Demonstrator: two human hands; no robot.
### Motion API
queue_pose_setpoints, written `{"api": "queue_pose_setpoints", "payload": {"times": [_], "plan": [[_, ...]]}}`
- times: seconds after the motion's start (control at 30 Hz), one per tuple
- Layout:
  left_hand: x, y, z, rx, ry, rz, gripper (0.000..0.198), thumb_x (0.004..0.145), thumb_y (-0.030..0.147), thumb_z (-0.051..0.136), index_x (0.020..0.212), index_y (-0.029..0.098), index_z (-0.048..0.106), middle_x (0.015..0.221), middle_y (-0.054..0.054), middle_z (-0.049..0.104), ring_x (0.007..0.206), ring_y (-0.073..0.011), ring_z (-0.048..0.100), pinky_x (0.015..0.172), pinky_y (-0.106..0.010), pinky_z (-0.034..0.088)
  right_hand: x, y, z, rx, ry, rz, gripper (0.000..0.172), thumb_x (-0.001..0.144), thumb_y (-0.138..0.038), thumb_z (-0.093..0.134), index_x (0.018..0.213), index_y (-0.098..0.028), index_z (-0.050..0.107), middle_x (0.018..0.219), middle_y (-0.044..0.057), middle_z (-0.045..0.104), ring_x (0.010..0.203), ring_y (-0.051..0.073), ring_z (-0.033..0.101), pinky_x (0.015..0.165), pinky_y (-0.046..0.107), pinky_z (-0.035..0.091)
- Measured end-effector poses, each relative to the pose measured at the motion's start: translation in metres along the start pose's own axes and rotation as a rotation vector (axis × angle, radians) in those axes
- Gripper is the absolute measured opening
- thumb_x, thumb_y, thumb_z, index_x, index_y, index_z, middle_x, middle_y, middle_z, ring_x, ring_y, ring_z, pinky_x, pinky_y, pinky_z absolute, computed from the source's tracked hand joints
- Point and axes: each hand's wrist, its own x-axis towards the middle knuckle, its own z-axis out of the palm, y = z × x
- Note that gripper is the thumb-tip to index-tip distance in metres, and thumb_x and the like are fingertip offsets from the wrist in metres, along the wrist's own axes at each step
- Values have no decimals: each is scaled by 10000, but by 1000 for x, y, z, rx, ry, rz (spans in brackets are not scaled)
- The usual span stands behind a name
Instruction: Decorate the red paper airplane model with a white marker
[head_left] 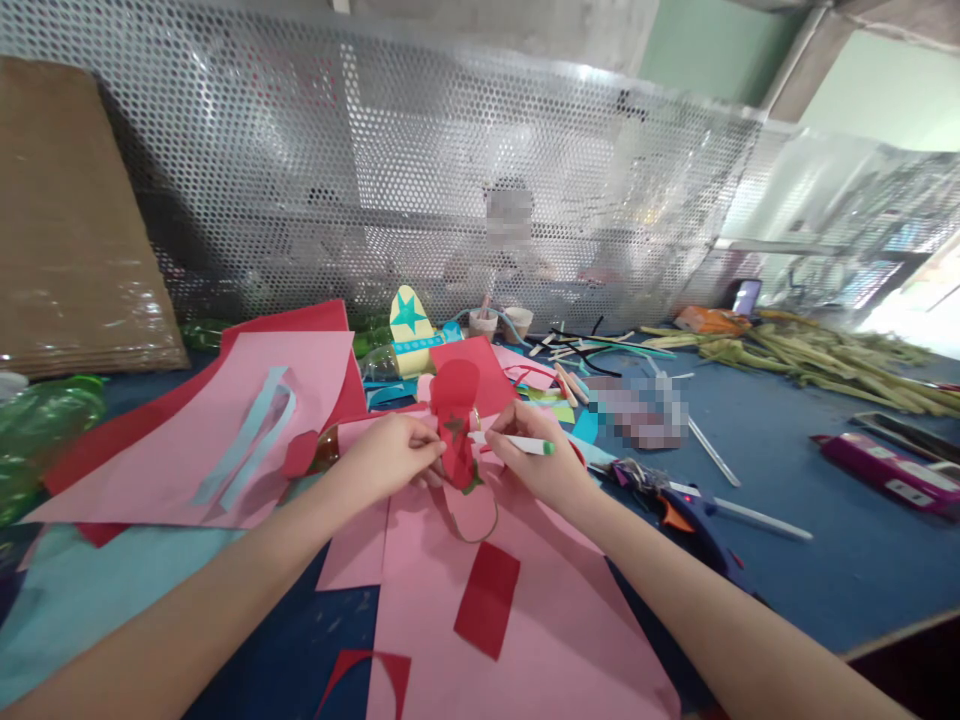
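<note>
Head view shows the left hand (390, 455) pinching a red paper shape (457, 420) upright over the pink sheet (525, 610), near the table's middle. The right hand (536, 465) grips a white marker (514, 443), tip at the shape. It seems the drawing step; the next stroke needs a steady hold.

a red paper shape (457, 415) stands up tall in the middle of the table, above a big pink paper sheet (517, 610). it has a round top, a small green star and a green bit low down. a white pen (514, 444) with a green end lies sideways, its tip at the red paper.
</note>
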Motion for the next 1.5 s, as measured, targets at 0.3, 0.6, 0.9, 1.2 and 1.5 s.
{"api": "queue_pose_setpoints", "payload": {"times": [0.3, 0.6, 0.9, 1.2, 1.5], "plan": [[0, 0, 0, 4, 3, 3, 223, 807, 209, 503, 661, 174, 668, 675, -33, 740, 669, -201, 715, 599, -264, 536, 0, -2, 0, 18, -1, -7, 178, 783, -276, 571, 684, -221, 434, 602, -49, 482, 532, 115, 439, 505, 253, 323], [-1, 1, 0, 11, -6, 4, 225, 812, 212, 497, 656, 176, 656, 682, -32, 740, 671, -196, 714, 600, -265, 535, -1, -2, 2, 31, -32, -10, 184, 803, -306, 575, 708, -217, 445, 614, -43, 498, 545, 116, 455, 524, 255, 349], [-1, 2, 0, 7, 4, -6, 222, 804, 215, 499, 648, 182, 654, 671, -30, 734, 661, -201, 709, 611, -283, 537, -2, -4, 2, 41, -37, -6, 205, 808, -334, 575, 707, -216, 442, 617, -39, 504, 548, 112, 446, 523, 249, 355], [-3, 2, 0, -1, -6, -9, 239, 826, 197, 487, 664, 171, 661, 679, -32, 736, 671, -191, 712, 614, -268, 536, -2, -4, 2, 41, -40, -14, 206, 810, -343, 576, 711, -214, 451, 623, -40, 512, 554, 115, 457, 527, 251, 351], [-1, 1, 0, 3, -12, 12, 223, 817, 222, 501, 666, 181, 660, 686, -33, 739, 677, -197, 712, 607, -269, 535, -1, -3, 2, 7, -17, -7, 179, 792, -292, 569, 688, -217, 445, 608, -39, 506, 534, 112, 449, 512, 250, 354]]}}
